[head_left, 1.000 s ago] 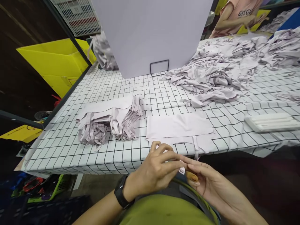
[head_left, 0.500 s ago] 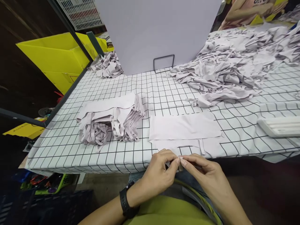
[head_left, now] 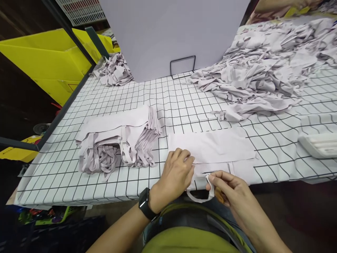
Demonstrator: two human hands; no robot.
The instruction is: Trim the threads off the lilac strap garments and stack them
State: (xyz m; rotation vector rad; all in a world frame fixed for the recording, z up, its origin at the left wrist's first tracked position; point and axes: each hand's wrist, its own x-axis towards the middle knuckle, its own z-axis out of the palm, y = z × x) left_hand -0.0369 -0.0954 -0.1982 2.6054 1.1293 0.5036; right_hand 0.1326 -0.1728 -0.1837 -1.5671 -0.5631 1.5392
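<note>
A pale grey strappy top (head_left: 210,144) lies folded on the near edge of the table. My left hand (head_left: 179,168) is at its left side, fingers curled together against the fabric; the thumb and the exact grip are hidden. My right hand (head_left: 231,189) pinches a shoulder strap (head_left: 201,200) between thumb and fingers near its top end. That strap hangs in a loop below the table edge, between my two hands. Another strap (head_left: 231,168) lies against the top, just above my right hand.
To the left is a neat stack of similar tops (head_left: 118,137). A large loose heap of them (head_left: 258,77) fills the back right, with a smaller heap (head_left: 114,70) at back left. A grey panel (head_left: 173,35) stands behind; a white tray (head_left: 319,144) sits at right.
My hands have moved apart from their shared pinch. The left went up and left onto the top; the right keeps the strap, which now shows as a hanging loop.
</note>
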